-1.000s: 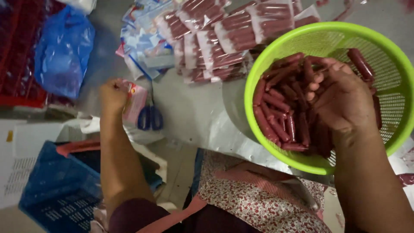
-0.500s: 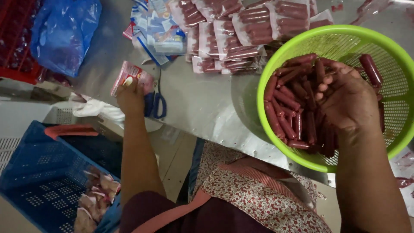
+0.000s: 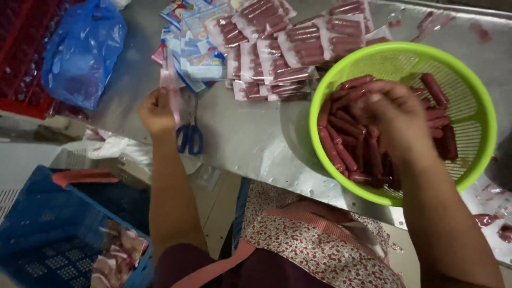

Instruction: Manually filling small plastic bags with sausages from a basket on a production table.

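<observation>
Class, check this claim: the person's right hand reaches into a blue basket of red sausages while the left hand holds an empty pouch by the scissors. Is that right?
Not quite: the basket is lime green, not blue, as the head view shows. The right hand does reach into its red sausages, and the left hand holds an empty pouch by the scissors.

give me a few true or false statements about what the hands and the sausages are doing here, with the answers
1. The right hand is down in the green basket among the loose red sausages. True.
2. The left hand holds the scissors. False: it holds a thin pink packet; the blue-handled scissors lie on the metal table.
3. Filled sausage packs are piled on the table beyond the basket. True.
4. The blue crate stands on the table. False: it sits lower, to the person's left.
5. The basket is red. False: it is bright green.
</observation>
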